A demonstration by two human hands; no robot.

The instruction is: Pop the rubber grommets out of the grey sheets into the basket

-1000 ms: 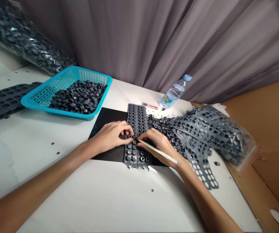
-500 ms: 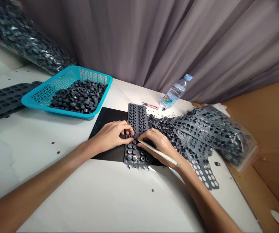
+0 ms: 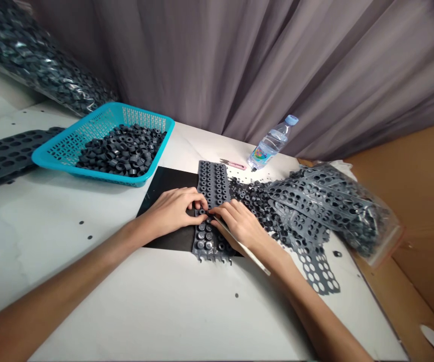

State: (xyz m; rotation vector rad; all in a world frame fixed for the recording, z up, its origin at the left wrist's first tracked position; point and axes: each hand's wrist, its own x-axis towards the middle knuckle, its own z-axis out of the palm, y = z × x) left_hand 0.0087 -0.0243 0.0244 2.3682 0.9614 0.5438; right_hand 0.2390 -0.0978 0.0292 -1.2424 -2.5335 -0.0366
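Observation:
A dark grey moulded rubber sheet (image 3: 212, 183) with rows of small rings lies lengthwise across a black mat (image 3: 171, 181). My left hand (image 3: 181, 206) comes from the left, its thumb and fingers closed at the sheet's left edge, pinching at one of the rings. My right hand (image 3: 237, 221) covers the sheet's right side. It is closed around a slim white tool (image 3: 252, 257), whose far end slants back under the palm towards the wrist. The fingertips of both hands nearly meet over the sheet, and the small piece between them is mostly hidden.
A blue basket (image 3: 126, 179) of black rings stands at the left, near a bag of black parts (image 3: 51, 70). Pink-handled snips (image 3: 234, 164) and a water bottle (image 3: 271, 146) are at the back. Loose scraps and punched sheets (image 3: 307, 201) pile up at the right.
My right hand has turned and shifted slightly left, closer to my left fingertips. The white tool's rear end has swung down and left. My left hand has hardly moved.

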